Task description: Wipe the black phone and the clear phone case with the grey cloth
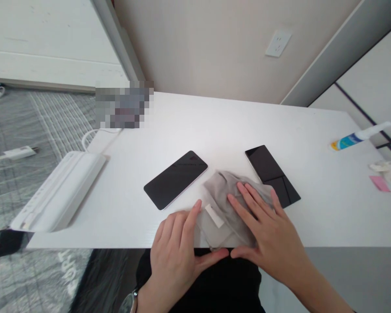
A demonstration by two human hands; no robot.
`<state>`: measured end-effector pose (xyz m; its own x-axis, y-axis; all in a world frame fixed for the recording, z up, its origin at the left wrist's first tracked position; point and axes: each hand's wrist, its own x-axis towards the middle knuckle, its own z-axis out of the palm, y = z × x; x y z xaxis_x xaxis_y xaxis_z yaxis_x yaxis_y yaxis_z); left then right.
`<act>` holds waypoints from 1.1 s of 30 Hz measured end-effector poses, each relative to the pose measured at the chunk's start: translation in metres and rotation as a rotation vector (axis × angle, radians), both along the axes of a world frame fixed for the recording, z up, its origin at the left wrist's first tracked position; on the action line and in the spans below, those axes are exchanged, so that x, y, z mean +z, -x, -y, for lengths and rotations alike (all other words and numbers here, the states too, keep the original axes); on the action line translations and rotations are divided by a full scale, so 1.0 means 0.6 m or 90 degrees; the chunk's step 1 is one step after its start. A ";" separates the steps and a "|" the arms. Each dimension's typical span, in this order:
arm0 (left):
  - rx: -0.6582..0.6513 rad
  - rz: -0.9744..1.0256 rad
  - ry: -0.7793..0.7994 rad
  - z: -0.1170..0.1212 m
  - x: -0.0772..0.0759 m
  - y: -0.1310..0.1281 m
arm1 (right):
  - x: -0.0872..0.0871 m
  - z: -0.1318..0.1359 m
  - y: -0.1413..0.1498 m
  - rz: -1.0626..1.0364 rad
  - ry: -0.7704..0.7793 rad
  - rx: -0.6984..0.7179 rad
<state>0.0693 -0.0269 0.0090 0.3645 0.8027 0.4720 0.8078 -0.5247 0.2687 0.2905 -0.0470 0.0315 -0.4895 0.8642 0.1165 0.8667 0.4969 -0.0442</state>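
Observation:
A crumpled grey-beige cloth (223, 191) with a small white tag lies at the front edge of the white table. My right hand (263, 228) rests on it, fingers spread and pressed flat. Beside the cloth's left side is my left hand (177, 250), its fingers laid out on the tabletop, the index finger by the cloth and the thumb stretched along the table edge. Both thumbs point toward each other. A dark-screened phone (176, 179) lies left of the cloth. Another phone (272, 174) lies to the right, its lower left side partly covered by cloth and right hand.
A white device with a cable (60, 191) sits on the left of the white table (215, 126). A blurred-out object (128, 106) stands at the back left. To the right are a blue-and-yellow tube with a white nozzle (358, 137) and a pink slip (379, 183).

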 end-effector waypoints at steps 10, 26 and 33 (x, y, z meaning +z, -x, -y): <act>-0.002 -0.009 0.001 0.000 0.003 0.001 | -0.007 -0.002 0.000 -0.005 -0.026 -0.061; -0.051 0.268 0.184 0.014 0.003 0.007 | 0.004 -0.034 0.032 -0.171 -0.056 -0.045; -0.109 0.214 0.194 0.012 -0.004 0.012 | 0.013 -0.019 0.068 -0.208 -0.181 0.175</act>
